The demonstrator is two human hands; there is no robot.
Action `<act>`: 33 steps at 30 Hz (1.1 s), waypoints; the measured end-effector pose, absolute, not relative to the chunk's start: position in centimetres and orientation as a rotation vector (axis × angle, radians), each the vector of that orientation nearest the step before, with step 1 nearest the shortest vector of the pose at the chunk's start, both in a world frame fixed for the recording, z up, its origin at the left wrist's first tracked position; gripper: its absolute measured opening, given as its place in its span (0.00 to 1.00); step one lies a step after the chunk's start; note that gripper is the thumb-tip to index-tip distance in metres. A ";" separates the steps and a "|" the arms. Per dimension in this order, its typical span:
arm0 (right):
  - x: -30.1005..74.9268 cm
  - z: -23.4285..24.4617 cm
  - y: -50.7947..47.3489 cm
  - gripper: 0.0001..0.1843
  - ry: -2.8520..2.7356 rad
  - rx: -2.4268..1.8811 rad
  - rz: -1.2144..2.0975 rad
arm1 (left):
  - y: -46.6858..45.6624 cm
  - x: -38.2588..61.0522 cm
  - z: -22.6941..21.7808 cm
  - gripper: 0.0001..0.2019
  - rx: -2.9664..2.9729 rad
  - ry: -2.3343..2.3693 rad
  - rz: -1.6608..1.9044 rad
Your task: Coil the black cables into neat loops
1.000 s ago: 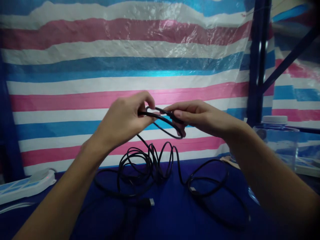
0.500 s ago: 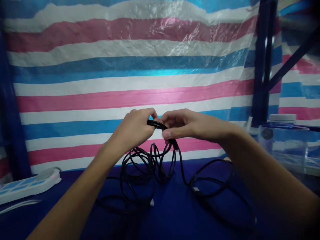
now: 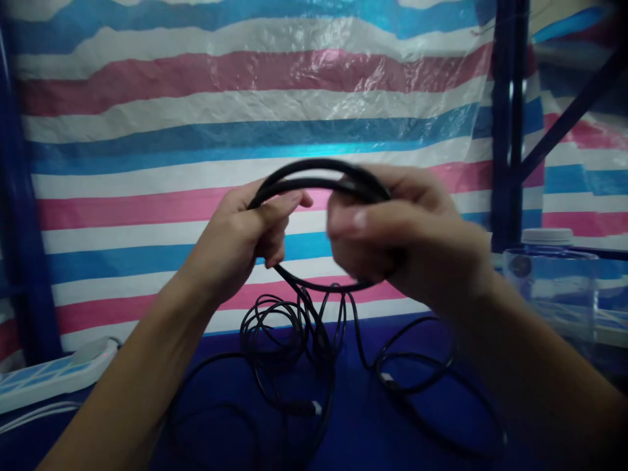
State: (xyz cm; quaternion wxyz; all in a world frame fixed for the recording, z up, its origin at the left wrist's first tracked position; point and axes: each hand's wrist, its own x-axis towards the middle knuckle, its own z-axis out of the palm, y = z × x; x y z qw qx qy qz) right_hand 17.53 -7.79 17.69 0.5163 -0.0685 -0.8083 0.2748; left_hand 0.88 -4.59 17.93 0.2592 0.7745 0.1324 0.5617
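Both my hands hold a round loop of black cable [image 3: 314, 171] raised in front of me. My left hand [image 3: 240, 239] is closed on the loop's left side, thumb along the top. My right hand [image 3: 402, 235] grips the loop's right side, fingers wrapped round it and blurred by motion. From the loop's bottom the cable drops into a tangled heap [image 3: 294, 327] on the blue table [image 3: 353, 425]. A connector end [image 3: 314, 408] lies on the table below the heap.
A white power strip [image 3: 53, 374] lies at the left edge of the table. A clear plastic jar with a white lid [image 3: 549, 275] stands at the right. A striped pink, white and blue tarp [image 3: 245, 98] hangs behind, with a dark blue post [image 3: 507, 124] at right.
The small bunch of cable pinched between my hands has been opened into a wide loop, and both hands have risen and moved apart. The heap on the table has shifted slightly.
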 end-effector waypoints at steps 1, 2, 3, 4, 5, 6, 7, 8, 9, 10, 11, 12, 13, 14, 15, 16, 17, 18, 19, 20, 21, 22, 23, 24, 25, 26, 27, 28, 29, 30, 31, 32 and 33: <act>17.5 17.8 -7.8 0.04 -2.047 -0.248 0.680 | -4.5 0.8 17.8 0.05 2.148 0.395 1.617; 17.6 17.8 -7.8 0.01 -2.135 -0.347 0.694 | -4.4 0.8 17.8 0.07 2.214 0.451 1.700; 17.6 17.9 -7.7 0.04 -2.193 -0.448 0.693 | -4.4 0.9 17.7 0.10 2.285 0.516 1.754; 17.6 18.0 -7.5 0.05 -2.224 -0.540 0.684 | -4.4 1.0 17.6 0.13 2.351 0.583 1.777; 17.6 18.0 -7.3 0.05 -2.240 -0.614 0.667 | -4.5 1.1 17.5 0.15 2.404 0.643 1.780; 17.6 18.0 -7.1 0.04 -2.251 -0.672 0.644 | -4.6 1.3 17.4 0.15 2.436 0.685 1.777; 17.6 18.0 -6.8 0.02 -2.252 -0.713 0.613 | -4.7 1.5 17.4 0.16 2.448 0.710 1.776; 17.5 17.9 -6.6 0.02 -2.240 -0.732 0.576 | -4.8 1.7 17.3 0.16 2.440 0.718 1.773; 17.4 17.8 -6.5 0.03 -2.214 -0.730 0.537 | -4.9 1.8 17.4 0.17 2.419 0.713 1.771; 17.3 17.7 -6.4 0.04 -2.174 -0.709 0.499 | -4.9 1.9 17.4 0.17 2.393 0.696 1.760; 17.1 17.6 -6.4 0.05 -2.117 -0.668 0.467 | -4.9 1.9 17.5 0.17 2.363 0.666 1.755; 17.0 17.5 -6.5 0.05 -2.047 -0.600 0.441 | -4.9 1.8 17.6 0.15 2.328 0.630 1.752; 17.0 17.4 -6.6 0.05 -1.976 -0.510 0.424 | -4.9 1.7 17.7 0.12 2.282 0.577 1.760; 16.9 17.4 -6.7 0.04 -1.904 -0.400 0.410 | -4.9 1.5 17.8 0.08 2.226 0.513 1.762; 16.9 17.3 -6.9 0.04 -1.837 -0.292 0.401 | -4.8 1.4 17.9 0.05 2.165 0.444 1.751; 17.0 17.3 -6.9 0.04 -1.783 -0.206 0.400 | -4.8 1.2 18.0 0.02 2.103 0.379 1.727; 17.1 17.3 -6.9 0.06 -1.750 -0.156 0.411 | -4.9 1.1 18.1 0.01 2.052 0.327 1.691; 17.2 17.3 -6.9 0.08 -1.741 -0.133 0.431 | -4.9 1.0 18.1 0.02 2.020 0.292 1.653; 17.3 17.3 -6.7 0.09 -1.753 -0.127 0.446 | -5.0 1.0 18.1 0.04 2.014 0.278 1.633; 17.5 17.4 -6.6 0.10 -1.790 -0.148 0.447 | -5.0 1.0 18.0 0.05 2.034 0.281 1.642; 17.7 17.4 -6.4 0.10 -1.858 -0.197 0.436 | -5.1 1.0 18.0 0.06 2.077 0.291 1.678; 17.9 17.5 -6.2 0.08 -1.946 -0.267 0.416 | -5.1 1.0 17.9 0.07 2.147 0.322 1.728; 18.1 17.7 -6.0 0.07 -2.042 -0.355 0.388 | -5.1 1.0 17.9 0.06 2.232 0.375 1.789; 18.3 17.8 -5.9 0.06 -2.133 -0.448 0.356 | -5.2 1.0 17.8 0.06 2.322 0.443 1.840; 18.5 17.9 -5.8 0.04 -2.211 -0.531 0.329 | -5.2 1.1 17.8 0.07 2.408 0.516 1.866; 18.6 18.1 -5.8 0.03 -2.271 -0.579 0.310 | -5.2 1.2 17.7 0.08 2.481 0.585 1.855; 18.7 18.2 -5.8 0.02 -2.313 -0.589 0.293 | -5.2 1.2 17.7 0.09 2.537 0.645 1.822; 18.8 18.2 -5.9 0.02 -2.344 -0.590 0.276 | -5.2 1.3 17.7 0.11 2.576 0.684 1.776; 18.9 18.3 -6.0 0.03 -2.370 -0.592 0.257 | -5.2 1.4 17.7 0.12 2.603 0.707 1.725; 18.9 18.3 -6.1 0.05 -2.389 -0.605 0.230 | -5.2 1.5 17.7 0.13 2.621 0.724 1.679; 18.8 18.3 -6.1 0.07 -2.397 -0.631 0.190 | -5.2 1.6 17.7 0.13 2.630 0.738 1.642; 18.8 18.3 -6.2 0.08 -2.394 -0.664 0.128 | -5.3 1.6 17.7 0.13 2.639 0.750 1.612; 18.7 18.3 -6.3 0.09 -2.382 -0.701 0.043 | -5.3 1.6 17.7 0.13 2.651 0.756 1.597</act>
